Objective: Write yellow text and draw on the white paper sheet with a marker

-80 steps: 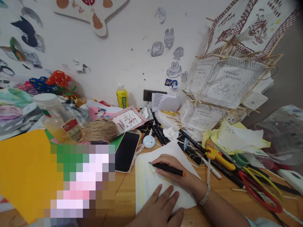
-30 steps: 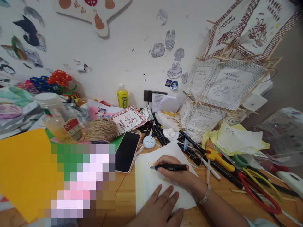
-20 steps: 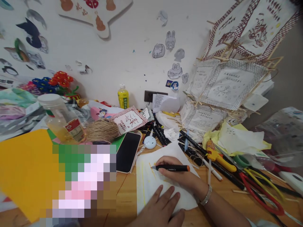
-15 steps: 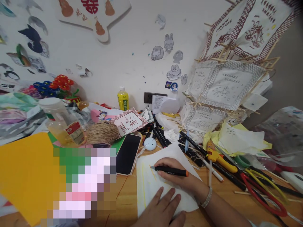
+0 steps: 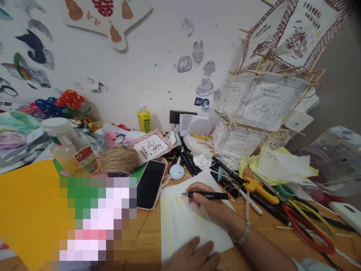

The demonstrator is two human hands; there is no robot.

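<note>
A white sheet of paper (image 5: 186, 222) with faint yellow lines lies on the wooden desk (image 5: 282, 229) in front of me. My right hand (image 5: 207, 201) grips a black marker (image 5: 207, 195) with an orange end, its tip on the upper left part of the sheet. Fingers of my left hand (image 5: 194, 254) lie flat on the sheet's near edge, holding nothing. A bracelet circles my right wrist.
A phone (image 5: 150, 183) lies left of the paper, with a twine ball (image 5: 120, 159), a jar (image 5: 70, 148) and orange card (image 5: 28, 207) beyond. Markers, a yellow glue gun (image 5: 258, 185) and red scissors (image 5: 307, 226) crowd the right. A paper-and-stick lantern (image 5: 262, 101) stands behind.
My right hand has shifted the marker tip a little up and right on the paper. My left hand has slid back toward the near edge. The view has drifted slightly.
</note>
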